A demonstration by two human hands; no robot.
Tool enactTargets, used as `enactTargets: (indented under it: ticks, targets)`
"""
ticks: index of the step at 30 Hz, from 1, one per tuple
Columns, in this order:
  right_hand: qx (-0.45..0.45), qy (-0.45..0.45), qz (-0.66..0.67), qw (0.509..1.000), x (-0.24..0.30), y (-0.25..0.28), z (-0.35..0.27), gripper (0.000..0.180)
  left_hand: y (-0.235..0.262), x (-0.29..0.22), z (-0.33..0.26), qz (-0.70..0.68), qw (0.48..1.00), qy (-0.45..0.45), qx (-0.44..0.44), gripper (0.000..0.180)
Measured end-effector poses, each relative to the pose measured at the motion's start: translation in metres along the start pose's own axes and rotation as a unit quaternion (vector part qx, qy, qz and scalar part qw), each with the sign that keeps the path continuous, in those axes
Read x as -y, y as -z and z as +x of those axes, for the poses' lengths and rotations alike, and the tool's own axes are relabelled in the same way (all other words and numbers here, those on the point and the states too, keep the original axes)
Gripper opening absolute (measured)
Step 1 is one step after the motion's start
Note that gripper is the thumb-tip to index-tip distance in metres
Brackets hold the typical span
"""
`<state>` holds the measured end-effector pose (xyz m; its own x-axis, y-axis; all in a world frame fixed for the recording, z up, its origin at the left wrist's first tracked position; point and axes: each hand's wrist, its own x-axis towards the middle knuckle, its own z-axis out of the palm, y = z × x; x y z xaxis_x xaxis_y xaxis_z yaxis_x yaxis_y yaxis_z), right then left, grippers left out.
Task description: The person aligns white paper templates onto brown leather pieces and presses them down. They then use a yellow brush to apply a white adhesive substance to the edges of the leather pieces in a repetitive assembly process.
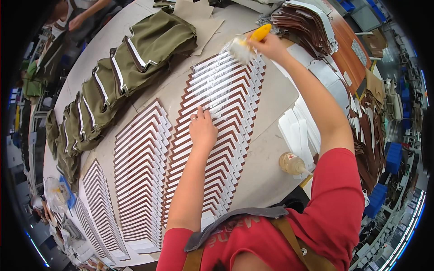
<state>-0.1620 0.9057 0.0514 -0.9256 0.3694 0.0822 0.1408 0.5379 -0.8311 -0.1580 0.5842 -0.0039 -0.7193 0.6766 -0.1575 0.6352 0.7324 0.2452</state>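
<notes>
My right hand [270, 46] is closed around a brush [242, 50] with a yellow handle and wide white bristles. The bristles are at the far end of a long row of overlapping white-and-brown pieces [216, 151], their edges fanned like steps. A shiny, wet-looking streak runs over the upper part of this row. My left hand [203, 131] lies on the row's middle, fingers stretched forward and holding nothing. To its left, a second fanned row [139, 176] of similar pieces lies on the table [266, 135].
Olive fabric pieces [135, 58] with white-edged strips form a long pile at the left. A bottle [291, 163] with a nozzle lies near my right elbow, beside loose white pieces [296, 128]. Stacked brown pieces [303, 27] sit at the far right. Another person [81, 16] is at the far left.
</notes>
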Motion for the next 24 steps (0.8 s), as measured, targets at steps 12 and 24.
enactTargets:
  ticks: [12, 24]
  targets:
    - [-0.026, 0.008, 0.034, 0.999, -0.009, 0.006, -0.020, 0.030, 0.000, -0.002, -0.002, 0.004, 0.999, -0.018, -0.047, 0.035]
    - [-0.069, 0.022, 0.018, 0.997, -0.030, 0.004, -0.021, 0.028, 0.001, -0.005, -0.001, 0.002, 0.999, -0.016, -0.048, 0.036]
